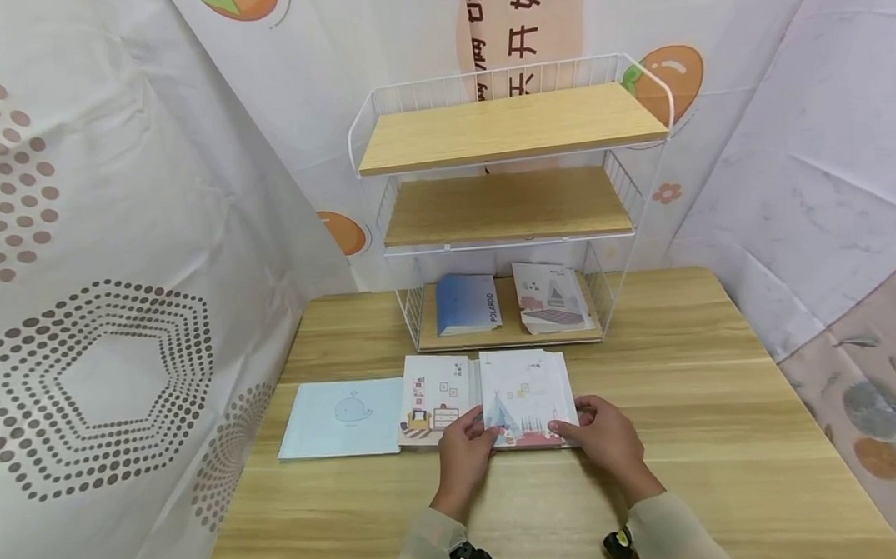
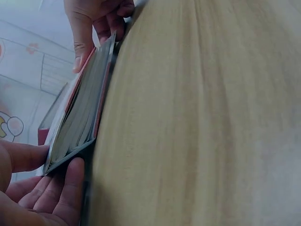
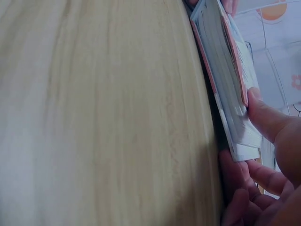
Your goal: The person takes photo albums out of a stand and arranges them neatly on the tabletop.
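Both hands grip a white-covered book with a tent drawing, one at each side. The left hand has its thumb on the cover and its fingers under the book's left corner. On the opposite corner, the right hand pinches in the same way, thumb above and fingers beneath. In the left wrist view the page block faces the camera, a little fanned. Beside the left hand lies another illustrated book, partly hidden by that hand. Further left is a pale blue book with a whale drawing.
A three-tier white wire rack with wooden shelves stands at the back of the wooden table. On its bottom shelf lie a blue POLAROID book and a white illustrated book. Printed cloth hangs around the table.
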Demonstrator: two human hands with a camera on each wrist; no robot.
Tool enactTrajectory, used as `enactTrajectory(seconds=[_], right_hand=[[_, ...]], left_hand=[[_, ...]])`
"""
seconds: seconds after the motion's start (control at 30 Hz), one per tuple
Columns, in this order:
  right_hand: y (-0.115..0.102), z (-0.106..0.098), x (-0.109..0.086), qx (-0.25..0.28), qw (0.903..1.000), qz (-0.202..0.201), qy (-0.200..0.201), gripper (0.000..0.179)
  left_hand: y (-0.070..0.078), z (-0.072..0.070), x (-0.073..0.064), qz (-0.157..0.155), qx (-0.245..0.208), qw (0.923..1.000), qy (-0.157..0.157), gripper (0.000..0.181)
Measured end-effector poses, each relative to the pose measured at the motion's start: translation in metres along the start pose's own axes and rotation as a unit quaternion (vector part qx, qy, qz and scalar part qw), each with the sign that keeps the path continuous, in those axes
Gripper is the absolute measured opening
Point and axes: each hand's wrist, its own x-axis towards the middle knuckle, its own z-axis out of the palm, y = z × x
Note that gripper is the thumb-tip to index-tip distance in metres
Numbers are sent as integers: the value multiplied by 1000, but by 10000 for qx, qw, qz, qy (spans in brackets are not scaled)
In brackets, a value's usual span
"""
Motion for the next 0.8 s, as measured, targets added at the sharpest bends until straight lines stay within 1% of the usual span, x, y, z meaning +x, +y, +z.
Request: enactTrajectory(seconds=[0.13, 0.23, 0.33, 0.4, 0.53, 0.67, 0.8], right_hand=[[-2, 3, 1, -107, 9999, -77, 16, 84], [-2, 3, 0, -218, 9997, -54, 18, 84], [-2, 2, -1, -313, 9995, -78, 33, 83], [-3, 1, -1, -355, 9993, -136, 51, 82], [-5, 1, -2, -409, 9989, -232, 68, 82], [-4, 2, -2, -493, 9985, -215, 75, 83], [-3, 3, -3, -564, 9981, -174, 145, 83]], left_hand=[[-5, -2, -1, 43, 95, 9996, 249, 45], [-10, -1, -1, -23, -209, 9994, 277, 45], [-15, 1, -2, -23, -514, 9982, 323, 43], [-17, 2, -2, 18, -570, 9976, 397, 42], [-19, 2, -3, 113, -539, 9971, 518, 40], [-20, 2, -3, 171, -571, 9968, 536, 38], [-19, 2, -2, 142, -637, 9967, 477, 38]])
